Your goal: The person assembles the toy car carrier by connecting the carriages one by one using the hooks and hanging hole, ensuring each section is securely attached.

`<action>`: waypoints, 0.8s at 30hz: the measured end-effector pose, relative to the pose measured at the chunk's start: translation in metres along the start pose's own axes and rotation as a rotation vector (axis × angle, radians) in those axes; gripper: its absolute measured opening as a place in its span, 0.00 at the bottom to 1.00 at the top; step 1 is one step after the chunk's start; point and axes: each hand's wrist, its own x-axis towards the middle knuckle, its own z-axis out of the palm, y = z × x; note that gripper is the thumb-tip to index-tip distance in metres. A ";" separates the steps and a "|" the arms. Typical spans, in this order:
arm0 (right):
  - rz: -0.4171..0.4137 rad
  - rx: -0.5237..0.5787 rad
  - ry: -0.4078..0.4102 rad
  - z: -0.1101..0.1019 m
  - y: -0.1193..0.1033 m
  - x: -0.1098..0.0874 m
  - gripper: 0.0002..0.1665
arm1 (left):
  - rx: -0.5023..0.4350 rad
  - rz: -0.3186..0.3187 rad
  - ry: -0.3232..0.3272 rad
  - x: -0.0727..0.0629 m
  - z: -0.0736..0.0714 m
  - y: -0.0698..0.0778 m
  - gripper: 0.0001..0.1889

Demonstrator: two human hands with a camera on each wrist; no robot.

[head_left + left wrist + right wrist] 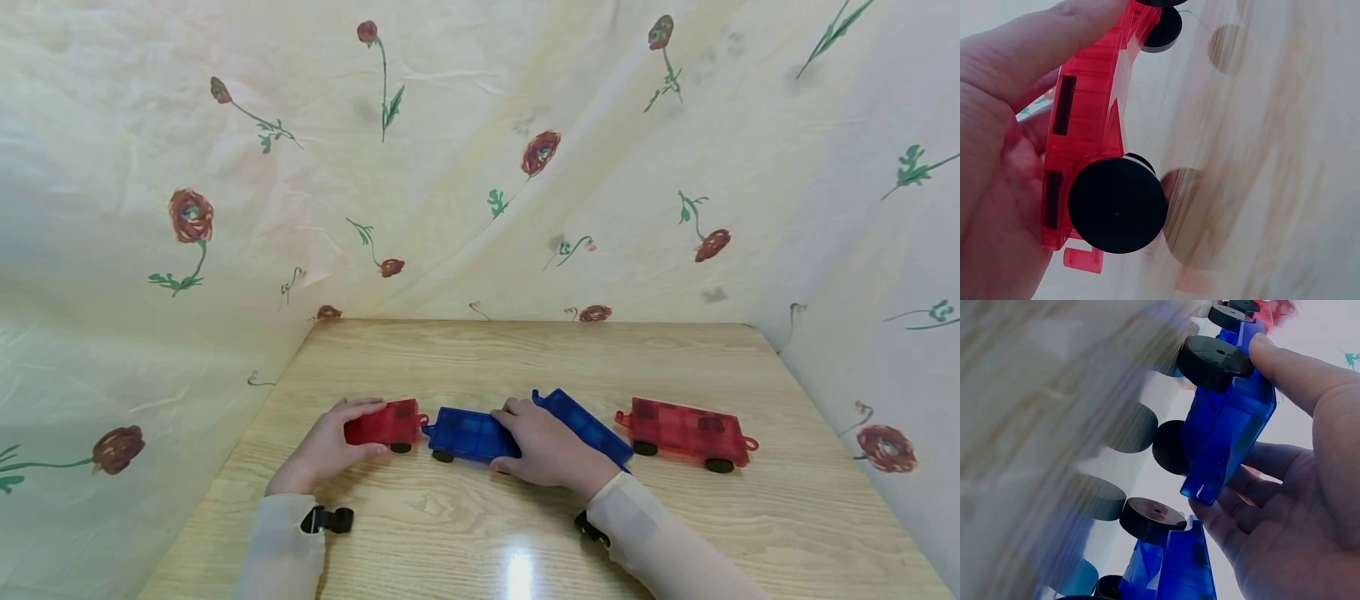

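Note:
In the head view my left hand (pixel 326 450) grips a translucent red toy wagon (pixel 390 423) with black wheels, thumb on the near side and fingers over the far side. My right hand (pixel 547 446) holds the right end of a blue toy wagon (pixel 468 433). The red wagon's loop and the blue wagon's hook meet between them; whether they are linked I cannot tell. Thumb and fingers straddle the blue wagon (pixel 1229 419) in the right wrist view. A second blue wagon (pixel 588 429) lies angled behind my right hand, partly covered by it.
Further right stands another red wagon (pixel 686 429), with a loop at its right end. All the wagons are on a light wooden table (pixel 450 358). Flower-printed cloth (pixel 465 167) hangs behind the table and along both sides.

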 end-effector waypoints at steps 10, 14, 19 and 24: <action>-0.012 0.035 0.004 -0.001 0.002 0.000 0.47 | -0.010 0.004 -0.029 -0.001 -0.001 0.000 0.39; -0.026 0.043 0.003 -0.002 0.003 0.000 0.46 | 0.010 0.009 -0.035 -0.002 -0.001 -0.001 0.39; -0.030 0.060 -0.017 -0.002 0.009 0.000 0.46 | 0.005 0.024 -0.033 -0.002 -0.002 -0.001 0.38; -0.037 0.079 -0.019 -0.003 0.011 0.000 0.46 | 0.031 0.058 -0.036 -0.001 -0.002 -0.002 0.37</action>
